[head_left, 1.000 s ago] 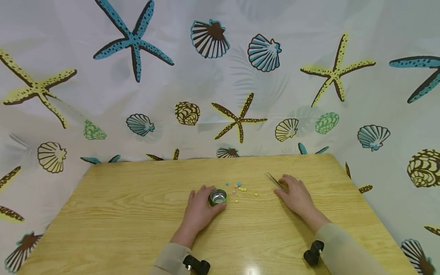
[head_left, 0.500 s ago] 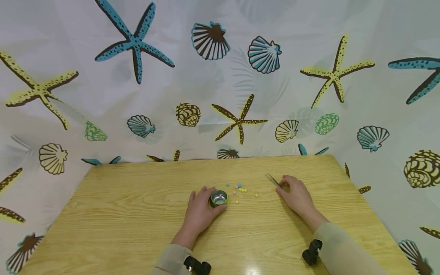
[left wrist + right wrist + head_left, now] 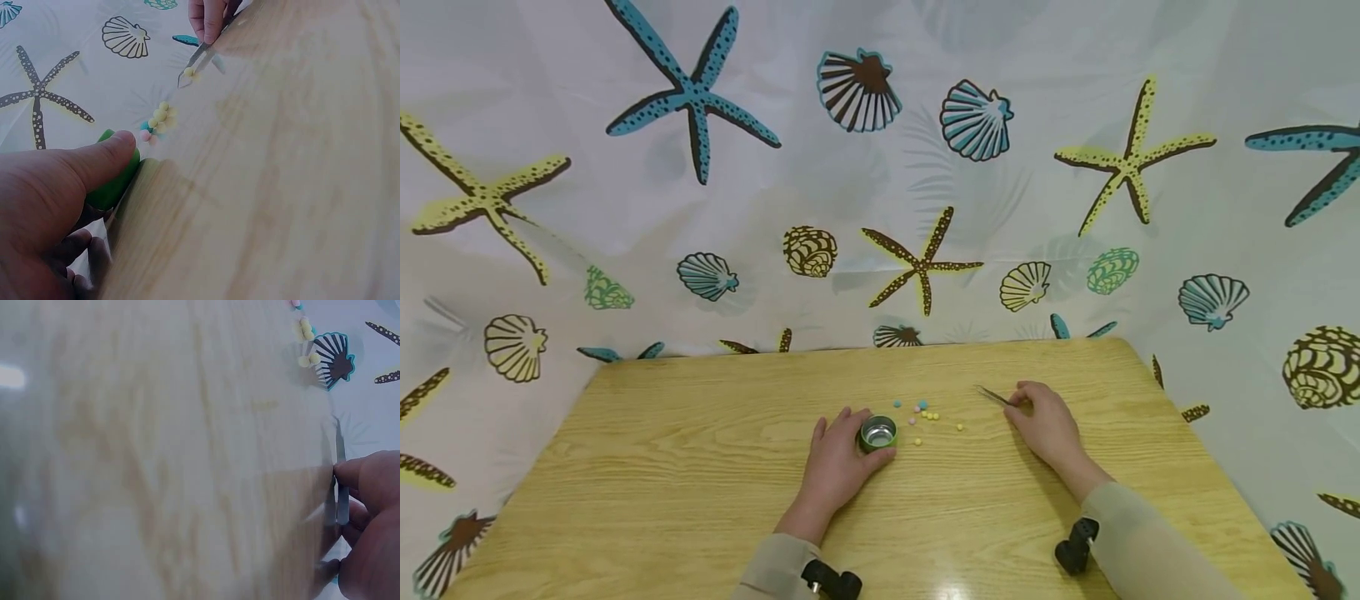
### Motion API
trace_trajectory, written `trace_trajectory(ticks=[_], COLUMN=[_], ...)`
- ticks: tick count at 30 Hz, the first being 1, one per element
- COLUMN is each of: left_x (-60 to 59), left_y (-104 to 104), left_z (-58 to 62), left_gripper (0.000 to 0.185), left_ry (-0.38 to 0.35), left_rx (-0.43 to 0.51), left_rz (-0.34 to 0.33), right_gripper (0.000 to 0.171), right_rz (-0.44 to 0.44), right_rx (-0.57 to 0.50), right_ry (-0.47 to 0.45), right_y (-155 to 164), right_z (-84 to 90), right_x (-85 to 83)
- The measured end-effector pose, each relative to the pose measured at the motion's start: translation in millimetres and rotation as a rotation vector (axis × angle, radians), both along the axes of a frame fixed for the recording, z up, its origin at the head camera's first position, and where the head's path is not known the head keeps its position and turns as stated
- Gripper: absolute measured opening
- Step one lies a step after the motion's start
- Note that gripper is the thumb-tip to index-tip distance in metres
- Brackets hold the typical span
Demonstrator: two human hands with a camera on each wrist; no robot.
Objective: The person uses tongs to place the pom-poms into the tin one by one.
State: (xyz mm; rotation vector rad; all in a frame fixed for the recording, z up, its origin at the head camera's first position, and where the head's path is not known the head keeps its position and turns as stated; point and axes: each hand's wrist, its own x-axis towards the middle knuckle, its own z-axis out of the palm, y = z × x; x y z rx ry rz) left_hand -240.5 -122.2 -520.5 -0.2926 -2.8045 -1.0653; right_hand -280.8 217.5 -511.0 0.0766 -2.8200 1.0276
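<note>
My left hand (image 3: 848,440) grips a small green cup (image 3: 877,432) with a shiny metal inside, standing on the wooden table (image 3: 700,467). In the left wrist view my thumb (image 3: 94,165) presses against the green cup (image 3: 117,181). Several small yellow, blue and pink beads (image 3: 925,413) lie scattered just right of the cup. Further right, my right hand (image 3: 1028,410) pinches thin metal tweezers (image 3: 992,394) whose tips point left toward the beads. The right wrist view shows my fingers (image 3: 369,481) closed on the tweezers (image 3: 341,490). The left wrist view has the tweezers (image 3: 197,61) near one yellow bead.
A curtain printed with starfish and shells (image 3: 880,167) hangs close behind and around the table. The table's far edge (image 3: 865,348) runs just beyond the beads. Wrist cameras (image 3: 1075,546) sit on both sleeves.
My right hand has taken the tweezers between its fingers and turned their tips a little leftward toward the beads. The left hand and cup have stayed put.
</note>
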Motion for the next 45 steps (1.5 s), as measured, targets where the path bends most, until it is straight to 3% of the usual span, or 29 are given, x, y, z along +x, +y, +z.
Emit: trace_trajectory(ticks=[13, 27, 34, 40, 45], left_x=[2.2, 1.7, 2.2, 1.9, 2.3], left_y=[-1.0, -1.3, -1.6, -1.8, -1.8], left_z=[-3.6, -0.8, 0.7, 0.8, 2.4], left_gripper=[0.070, 0.070, 0.070, 0.071, 0.071], left_ry=[-0.009, 0.005, -0.002, -0.008, -0.006], left_rx=[0.007, -0.007, -0.015, -0.013, -0.007], left_rz=[-0.001, -0.004, 0.001, 0.002, 0.002], right_gripper=[0.014, 0.013, 0.024, 0.024, 0.022], right_rz=[-0.045, 0.083, 0.114, 0.119, 0.122], right_rx=[-0.104, -0.186, -0.205, -0.265, -0.253], right_ry=[0.001, -0.003, -0.003, -0.026, -0.045], right_y=[1.4, 8.6, 10.5, 9.5, 8.3], right_z=[7.6, 8.1, 7.2, 8.6, 6.8], right_x=[7.5, 11.1, 11.7, 13.2, 12.9])
